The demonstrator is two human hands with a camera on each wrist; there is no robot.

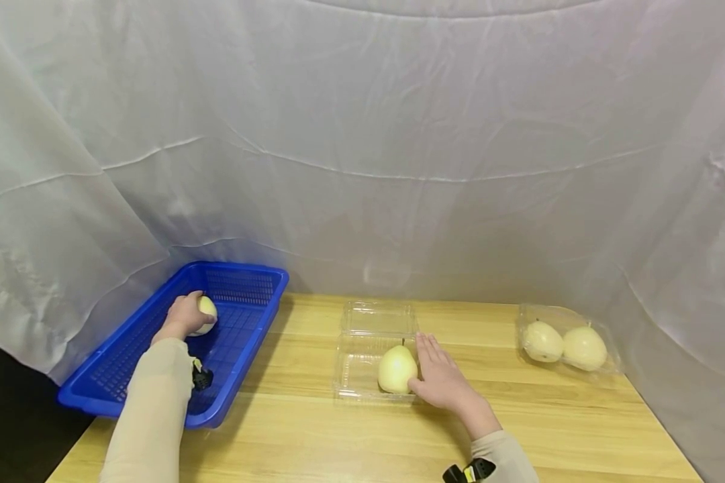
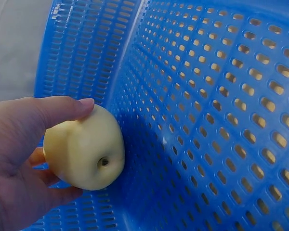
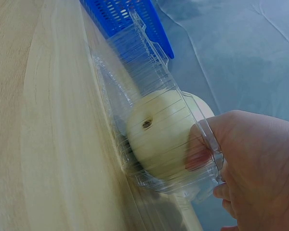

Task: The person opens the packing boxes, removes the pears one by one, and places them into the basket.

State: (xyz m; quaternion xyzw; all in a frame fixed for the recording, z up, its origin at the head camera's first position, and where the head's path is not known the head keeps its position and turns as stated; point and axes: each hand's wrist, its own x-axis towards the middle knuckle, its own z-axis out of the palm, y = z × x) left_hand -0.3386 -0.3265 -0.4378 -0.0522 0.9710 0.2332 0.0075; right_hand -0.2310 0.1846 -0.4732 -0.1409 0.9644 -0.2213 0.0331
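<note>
Inside the blue basket (image 1: 260,335), my left hand (image 1: 184,314) grips a pale yellow pear (image 2: 89,149). Thumb and fingers lie around the pear, and its dimpled end faces the left wrist camera. A clear plastic clamshell container (image 1: 355,376) lies on the table with its lid (image 1: 377,316) folded back. One pear (image 1: 397,369) stands in its right half, stem up. My right hand (image 1: 444,379) holds the container's right side. In the right wrist view, the thumb (image 3: 198,151) reaches over the rim beside the pear, with the other fingers outside the wall.
A second clear container (image 1: 570,339) at the table's right holds two pears, a left one (image 1: 542,341) and a right one (image 1: 585,348). Grey-white cloth (image 1: 399,168) hangs behind the wooden table (image 1: 314,436). The basket stands at the table's left edge.
</note>
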